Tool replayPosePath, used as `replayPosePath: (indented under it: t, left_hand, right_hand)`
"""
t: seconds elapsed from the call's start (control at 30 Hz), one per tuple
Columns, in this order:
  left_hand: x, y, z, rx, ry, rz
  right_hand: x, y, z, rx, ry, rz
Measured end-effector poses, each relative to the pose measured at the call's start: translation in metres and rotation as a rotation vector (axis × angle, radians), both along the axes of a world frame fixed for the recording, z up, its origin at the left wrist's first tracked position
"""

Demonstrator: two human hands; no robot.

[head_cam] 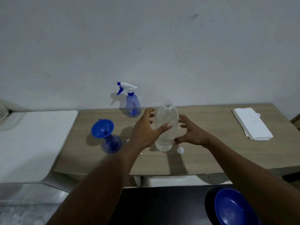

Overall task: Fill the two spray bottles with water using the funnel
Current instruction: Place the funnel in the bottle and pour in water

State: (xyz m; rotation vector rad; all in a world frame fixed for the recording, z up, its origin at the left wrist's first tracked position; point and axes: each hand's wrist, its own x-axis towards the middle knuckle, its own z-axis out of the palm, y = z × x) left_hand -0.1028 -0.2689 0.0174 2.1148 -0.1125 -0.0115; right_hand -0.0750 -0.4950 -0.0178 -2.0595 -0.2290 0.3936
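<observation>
Pour step pending: left hand (pixel 144 132) wraps the uncapped water bottle (pixel 165 127) mid-table, right hand (pixel 189 131) open beside it, next tilt it over the funnel (pixel 102 128) seated in the near spray bottle (pixel 111 144).

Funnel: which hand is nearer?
Left. The left hand is on the clear bottle, just right of the funnel that sits in a spray bottle. The right hand is on the clear bottle's far side, farther away.
</observation>
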Motion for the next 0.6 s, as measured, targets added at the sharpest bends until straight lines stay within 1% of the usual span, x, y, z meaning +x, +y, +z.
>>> replayPosePath:
  t: [0.07, 0.13, 0.23, 0.37, 0.43, 0.53, 0.6]
  left_hand:
    - [-0.012, 0.016, -0.011, 0.09, -0.037, 0.085]
    - [-0.028, 0.035, -0.029, 0.121, -0.052, 0.15]
    - [-0.055, 0.061, -0.052, 0.163, -0.026, 0.196]
    - [-0.076, 0.101, -0.076, 0.346, 0.031, 0.233]
    - [-0.08, 0.125, -0.083, 0.424, 0.057, 0.292]
    - [-0.077, 0.159, -0.092, 0.511, 0.074, 0.368]
    - [-0.074, 0.179, -0.096, 0.473, 0.089, 0.43]
  right_hand:
    - [-0.003, 0.02, 0.009, 0.122, -0.051, 0.002]
    - [-0.006, 0.042, 0.005, 0.225, -0.104, -0.023]
    - [-0.01, 0.063, -0.008, 0.318, -0.148, -0.185]
    - [-0.013, 0.079, -0.01, 0.29, -0.257, -0.351]
    - [-0.014, 0.085, -0.008, 0.249, -0.305, -0.404]
    - [-0.017, 0.09, -0.003, 0.212, -0.32, -0.395]
    - [-0.019, 0.092, 0.002, 0.214, -0.329, -0.358]
